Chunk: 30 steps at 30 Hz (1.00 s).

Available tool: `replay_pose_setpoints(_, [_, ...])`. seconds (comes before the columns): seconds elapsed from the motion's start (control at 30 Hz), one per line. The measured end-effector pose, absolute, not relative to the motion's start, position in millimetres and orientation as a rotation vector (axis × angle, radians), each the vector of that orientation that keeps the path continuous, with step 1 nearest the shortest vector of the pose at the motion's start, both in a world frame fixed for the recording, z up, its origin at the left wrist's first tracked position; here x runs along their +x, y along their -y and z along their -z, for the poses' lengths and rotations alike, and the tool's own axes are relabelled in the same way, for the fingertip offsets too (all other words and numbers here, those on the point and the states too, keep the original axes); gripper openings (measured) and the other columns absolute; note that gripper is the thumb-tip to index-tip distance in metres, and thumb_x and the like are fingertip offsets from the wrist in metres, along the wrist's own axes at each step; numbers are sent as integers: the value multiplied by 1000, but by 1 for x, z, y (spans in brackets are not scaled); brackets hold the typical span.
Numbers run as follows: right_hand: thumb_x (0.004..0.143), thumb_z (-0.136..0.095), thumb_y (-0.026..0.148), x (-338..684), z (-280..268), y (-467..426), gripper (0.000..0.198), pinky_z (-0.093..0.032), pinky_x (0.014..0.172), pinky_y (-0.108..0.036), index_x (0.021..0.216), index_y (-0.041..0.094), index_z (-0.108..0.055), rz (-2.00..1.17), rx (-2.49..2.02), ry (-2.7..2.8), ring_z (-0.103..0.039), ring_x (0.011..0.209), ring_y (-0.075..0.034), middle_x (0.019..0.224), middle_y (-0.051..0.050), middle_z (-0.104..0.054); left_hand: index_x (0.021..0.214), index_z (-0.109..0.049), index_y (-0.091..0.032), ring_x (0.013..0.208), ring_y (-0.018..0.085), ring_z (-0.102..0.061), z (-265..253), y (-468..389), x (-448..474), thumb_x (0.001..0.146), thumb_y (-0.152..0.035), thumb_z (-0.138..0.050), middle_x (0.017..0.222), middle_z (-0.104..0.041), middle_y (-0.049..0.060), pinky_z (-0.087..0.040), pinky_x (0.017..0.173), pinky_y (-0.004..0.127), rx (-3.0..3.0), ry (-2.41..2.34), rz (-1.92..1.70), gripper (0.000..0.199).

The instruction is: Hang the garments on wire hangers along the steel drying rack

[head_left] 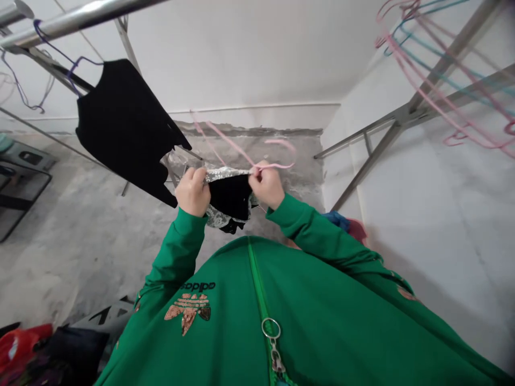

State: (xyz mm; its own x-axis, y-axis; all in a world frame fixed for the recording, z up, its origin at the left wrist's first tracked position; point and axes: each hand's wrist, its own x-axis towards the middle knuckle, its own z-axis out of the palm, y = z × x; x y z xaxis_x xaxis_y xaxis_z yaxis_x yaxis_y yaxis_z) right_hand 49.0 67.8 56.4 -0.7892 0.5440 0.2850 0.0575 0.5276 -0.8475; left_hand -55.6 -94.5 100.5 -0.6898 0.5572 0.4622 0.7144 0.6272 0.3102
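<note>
A black garment with white lace trim [230, 197] is stretched between my two hands, low in front of my chest. My left hand [193, 191] is closed round its left side at the lace edge. At the other end, my right hand [266, 186] pinches the lace edge together with a pink hanger [231, 142]. The hanger's hook curves out to the right above that hand, and its far end reaches up and left. Part of the hanger is hidden behind the garment and fingers.
A black sleeveless top [120, 123] hangs on a purple hanger [60, 51] from a metal rail [84, 16] at upper left. Pink and teal hangers [438, 69] hang at upper right beside a metal rack leg [366, 166]. Clothes [76, 348] lie at lower left.
</note>
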Motion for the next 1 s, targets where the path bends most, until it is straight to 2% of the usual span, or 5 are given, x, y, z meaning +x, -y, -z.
replay_pose_setpoints(0.2, [79, -48, 18, 46, -74, -89, 21, -42, 64, -28, 73, 23, -28, -1115, -422, 2090, -43, 61, -12, 69, 2, -41, 102, -55, -14, 96, 31, -55, -68, 128, -84, 66, -5, -54, 101, -54, 17, -42, 83, 41, -853, 2749, 480, 37])
replay_pose_setpoints(0.37, [86, -49, 28, 44, -66, -92, 13, -46, 67, -31, 80, 23, -38, -1050, -444, 2196, -47, 67, -14, 72, 0, -43, 78, -47, -20, 75, 17, -51, -57, 140, -83, 63, -1, -48, 73, -50, 0, -41, 72, 28, -874, 2921, 979, 25])
replay_pose_setpoints(0.6, [84, -53, 28, 47, -68, -109, 20, -46, 62, -30, 74, 23, -36, -1120, -438, 2181, -49, 65, -14, 71, 0, -43, 80, -47, -20, 66, 11, -46, -65, 127, -76, 65, -10, -43, 70, -48, -3, -38, 64, 23, -1010, 2871, 1532, 18])
replay_pose_setpoints(0.87, [76, -58, 20, 59, -77, -114, 28, -42, 54, -27, 71, 23, -30, -1130, -434, 2095, -38, 54, -10, 64, 3, -43, 55, -30, -21, 54, 9, -32, -78, 116, -83, 63, -22, -66, 51, -32, -7, -26, 55, 25, -901, 2927, 985, 37])
replay_pose_setpoints(1.0, [75, -56, 14, 61, -74, -116, 27, -42, 56, -28, 71, 24, -31, -1119, -470, 2026, -38, 53, -10, 63, 4, -40, 68, -45, -20, 62, 11, -42, -88, 115, -86, 60, -21, -68, 64, -46, -5, -33, 61, 24, -1187, 2928, 984, 24])
